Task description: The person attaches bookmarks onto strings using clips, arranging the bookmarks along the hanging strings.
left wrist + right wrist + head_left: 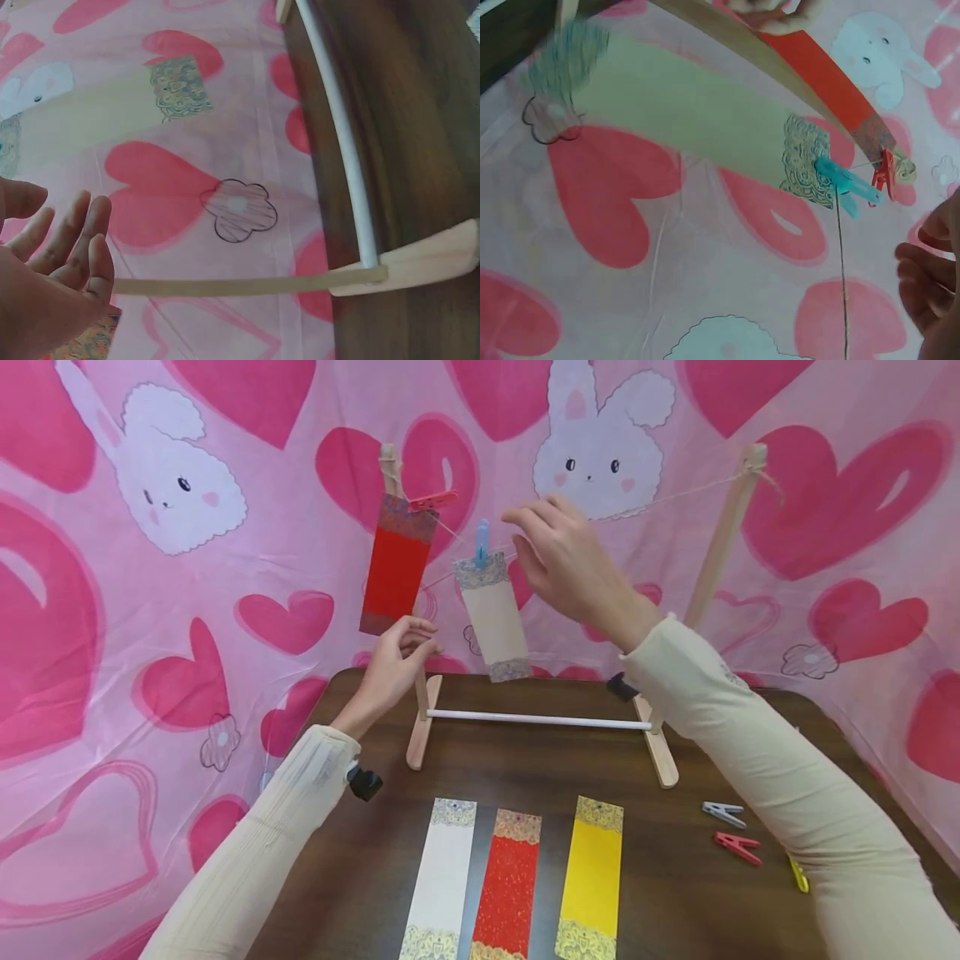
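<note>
String (pixel 843 277) stretches past the right hand (pixel 562 556), and here's the blue clip (pixel 482 543), just beside those fingertips, clipped to the top of a cream card (pixel 492 622)! The right fingers are loosely bent, the thumb apart from them, and nothing sits in the gap. The cream card hangs tilted, below and to the left of the right fingertips, a patterned band at each end.

Over to the left hand (pixel 393 664): fingers loosely curled, a little apart in the left wrist view, gripping nothing. Directly above those fingertips hangs a tall red card (pixel 397 572), its bottom edge right near them; whether they touch, one cannot tell. A red clip (pixel 433 502) lies nearly sideways at its top corner, well above the left fingers.

Down below both hands, a white rod (pixel 540 720) crosses between the stand's feet. Lower again on the dark table (pixel 337 860), well under the fingers, lie a white card (pixel 440 877), a speckled red card (pixel 507 885) and a yellow card (pixel 594 868). Below the right hand, a pale clip (pixel 723 813), a pinkish clip (pixel 737 847) and a yellow clip (pixel 799 875), this last partly behind the sleeve (pixel 810 810).
</note>
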Motion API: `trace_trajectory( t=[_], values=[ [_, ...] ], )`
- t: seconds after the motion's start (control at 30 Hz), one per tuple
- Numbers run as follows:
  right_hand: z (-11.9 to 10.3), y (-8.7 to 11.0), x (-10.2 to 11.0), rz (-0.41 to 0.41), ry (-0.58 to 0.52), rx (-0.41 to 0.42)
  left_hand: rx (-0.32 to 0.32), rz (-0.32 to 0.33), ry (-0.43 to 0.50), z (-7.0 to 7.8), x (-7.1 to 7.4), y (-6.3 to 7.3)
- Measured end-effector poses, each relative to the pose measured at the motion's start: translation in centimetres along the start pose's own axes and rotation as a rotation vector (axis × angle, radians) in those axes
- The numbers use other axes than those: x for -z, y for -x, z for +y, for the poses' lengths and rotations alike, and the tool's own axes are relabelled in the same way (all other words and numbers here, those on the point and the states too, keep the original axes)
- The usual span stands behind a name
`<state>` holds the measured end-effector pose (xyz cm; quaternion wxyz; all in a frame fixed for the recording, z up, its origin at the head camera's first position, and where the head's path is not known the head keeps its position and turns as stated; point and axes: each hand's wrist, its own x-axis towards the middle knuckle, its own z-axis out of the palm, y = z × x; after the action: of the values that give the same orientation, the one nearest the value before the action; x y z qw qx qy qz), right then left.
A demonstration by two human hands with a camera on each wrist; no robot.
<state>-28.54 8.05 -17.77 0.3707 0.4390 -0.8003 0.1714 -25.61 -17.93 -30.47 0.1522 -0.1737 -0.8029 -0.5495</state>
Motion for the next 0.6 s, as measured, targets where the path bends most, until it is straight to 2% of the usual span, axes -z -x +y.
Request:
trace_trajectory(
  t=[0.07,0.13,0.37,0.6],
  values=[
    [-0.3,1.1,0.1,0.081,0.021,0.051,-0.002,0.013,-0.022,-0.2,0.3,0.7],
    [-0.5,2.2,0.3,0.123,0.034,0.085,-0.008,0.023,-0.040,-0.4,0.5,1.3],
    [-1.2,6.5,0.9,0.169,0.049,0.134,-0.007,0.013,-0.103,-0.8,0.9,3.9],
    [-1.2,10.0,1.7,0.210,0.071,0.147,-0.001,-0.038,-0.191,0.3,0.5,6.2]
  ],
)
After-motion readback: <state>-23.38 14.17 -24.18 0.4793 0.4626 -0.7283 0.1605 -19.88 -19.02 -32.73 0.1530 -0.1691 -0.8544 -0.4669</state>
